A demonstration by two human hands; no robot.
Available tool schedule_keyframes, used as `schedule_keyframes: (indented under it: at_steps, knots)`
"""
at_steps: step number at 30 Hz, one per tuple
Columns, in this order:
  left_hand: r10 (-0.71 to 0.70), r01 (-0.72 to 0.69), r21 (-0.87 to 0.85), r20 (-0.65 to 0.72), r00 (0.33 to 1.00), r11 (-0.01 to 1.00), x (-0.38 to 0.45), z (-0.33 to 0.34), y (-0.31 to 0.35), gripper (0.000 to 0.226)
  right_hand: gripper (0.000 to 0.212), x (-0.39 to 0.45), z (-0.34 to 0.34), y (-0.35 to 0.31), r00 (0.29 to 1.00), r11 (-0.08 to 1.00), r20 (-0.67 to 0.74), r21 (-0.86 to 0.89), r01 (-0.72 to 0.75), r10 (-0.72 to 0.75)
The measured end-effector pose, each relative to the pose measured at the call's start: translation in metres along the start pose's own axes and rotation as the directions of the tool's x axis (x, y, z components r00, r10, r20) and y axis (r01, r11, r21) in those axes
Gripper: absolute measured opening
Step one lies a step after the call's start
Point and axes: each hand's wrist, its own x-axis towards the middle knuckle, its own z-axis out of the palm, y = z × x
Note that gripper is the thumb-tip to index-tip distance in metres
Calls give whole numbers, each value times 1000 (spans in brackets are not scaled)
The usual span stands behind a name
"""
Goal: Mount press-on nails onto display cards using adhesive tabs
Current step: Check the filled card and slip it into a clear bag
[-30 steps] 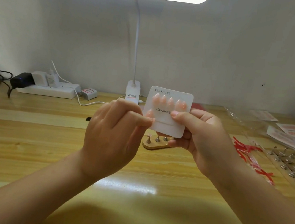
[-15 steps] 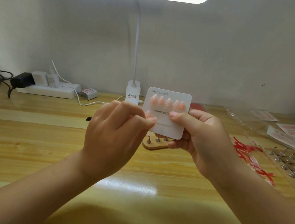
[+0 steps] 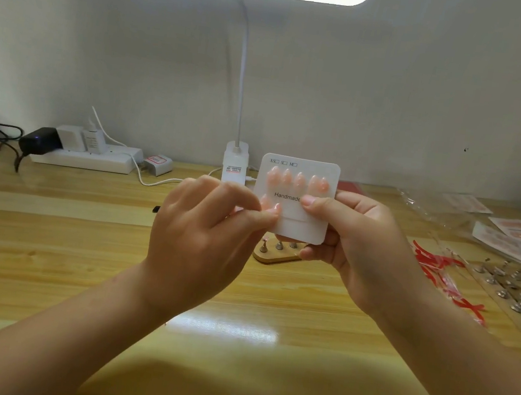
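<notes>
A white display card printed "Handmade" is held upright above the desk. Its top row carries several pink press-on nails. My right hand grips the card's right side, thumb on the front by the word, fingers behind. My left hand pinches another pink nail between thumb and forefinger at the left end of the card's lower row. Whether that nail touches the card I cannot tell. Beneath the card stands a small wooden nail stand with metal pegs.
A long wooden holder with several metal pegs lies at the right, beside red strips and clear packets. A desk lamp's base stands behind the card. A power strip with plugs sits at the back left.
The card has drifted slightly left and down. My left hand's fingertips have pressed in closer onto the card's lower left, with the pinched nail.
</notes>
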Motion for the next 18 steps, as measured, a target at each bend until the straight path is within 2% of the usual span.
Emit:
schedule_keyframes:
  at_steps: [5,7,8,9,10,11,12,13,14,15,18]
  knots:
    - [-34,33,-31,-7,999,999,1,0,3,18,9,2,-1,1,1000,1000,-6,1,-7,7]
    - [-169,170,-143,19,985,975,4,0,8,23,9,2,-3,1,1000,1000,-7,-1,-8,8]
    - [-290,294,-211,50,956,932,6,-1,9,23,9,3,-3,1,1000,1000,-7,-2,-9,9]
    - [-437,447,-281,101,894,849,8,-3,11,21,10,3,-4,1,1000,1000,-6,-1,-10,10]
    - [-574,600,-357,189,797,715,10,-4,13,18,10,3,-4,1,1000,1000,-3,1,-12,12]
    - [-662,726,-429,318,679,538,13,-5,14,16,10,3,-5,1,1000,1000,-1,3,-13,13]
    - [-686,804,-480,452,570,352,14,-4,14,14,11,3,-5,1,1000,1000,3,5,-15,15]
    - [-673,842,-499,552,492,207,15,-4,14,13,12,4,-5,2,1000,1000,9,9,-19,19]
    - [-659,861,-494,609,441,120,16,-4,14,15,13,4,-5,3,1000,1000,16,14,-26,25]
    - [-651,871,-486,637,412,76,17,-4,15,17,14,5,-5,3,999,999,24,22,-36,35]
    - [-679,864,-503,631,375,9,17,-3,16,18,15,6,-6,4,995,994,75,83,-76,70]
